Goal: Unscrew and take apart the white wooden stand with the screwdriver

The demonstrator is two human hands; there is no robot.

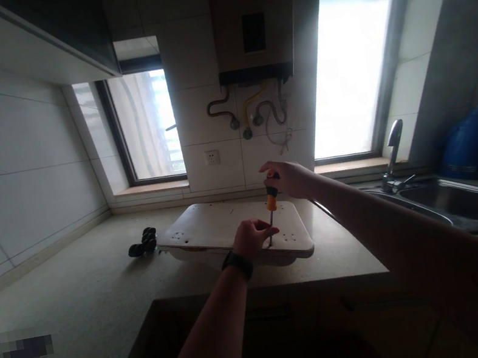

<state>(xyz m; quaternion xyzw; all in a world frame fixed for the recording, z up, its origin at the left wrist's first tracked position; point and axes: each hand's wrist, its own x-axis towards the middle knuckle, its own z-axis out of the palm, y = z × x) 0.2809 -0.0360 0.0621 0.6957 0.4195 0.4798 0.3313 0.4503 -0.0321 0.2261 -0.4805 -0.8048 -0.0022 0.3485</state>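
My right hand (288, 179) is closed around the orange and black handle of a screwdriver (271, 198), which stands nearly upright with a slight tilt. Its metal shaft runs down to the near right part of a white plastic panel (209, 221) with rounded corners and groups of small holes. Low on the shaft, the fingers of my left hand (254, 238) pinch around it, close above the panel. Whether a screw sits under the tip is too small to tell. Several black caster wheels (143, 242) lie together left of the panel.
The panel lies on a pale countertop (81, 281). A sink (437, 199) with a faucet (395, 157) and a blue jug (468, 144) are at right. Behind, a wall heater (257, 21) has pipes below it. An overhead cabinet (56, 32) juts in at upper left.
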